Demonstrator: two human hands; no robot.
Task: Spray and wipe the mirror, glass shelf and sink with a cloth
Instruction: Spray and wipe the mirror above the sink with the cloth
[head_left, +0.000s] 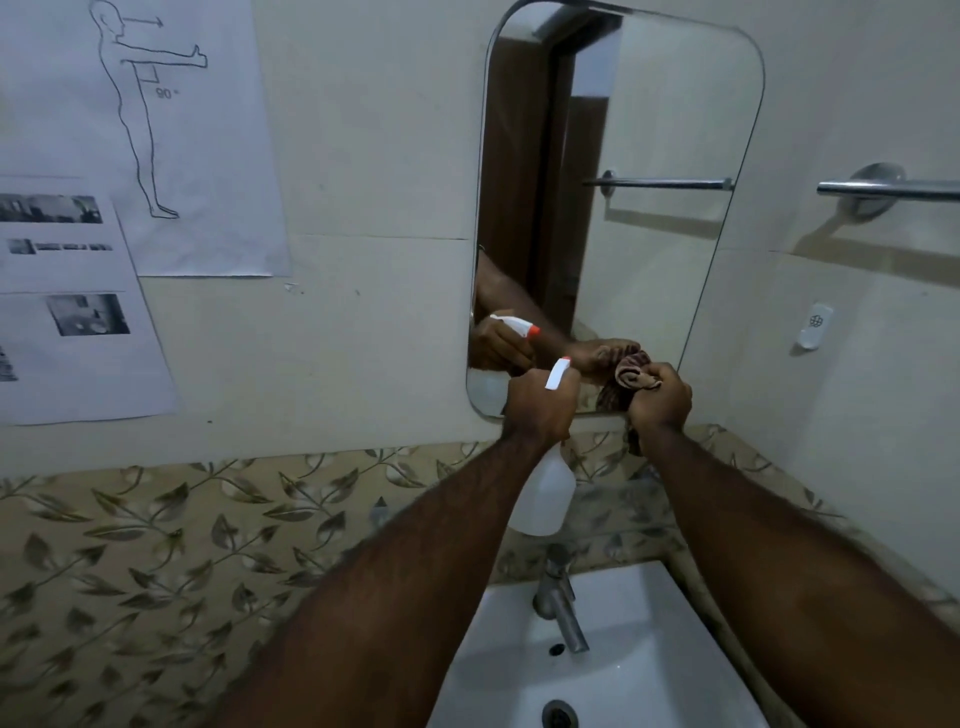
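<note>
The only text I can read is "90°" on the white paper sheet (218, 156) fixed to the wall at the upper left, beside an angle mark under the outstretched arm of a drawn standing figure. The lower printed sheet (67, 312) carries small grey photographs, but I cannot read any words there.

The left hand (540, 405) covers the neck and trigger of the spray bottle (543, 499). The right hand (661, 397) hides most of the cloth (631, 376). The sink (639, 675) is cut off by the bottom edge. The towel rail (888, 188) runs off the right edge. Print on the wall sheets (67, 312) is too small to read.
</note>
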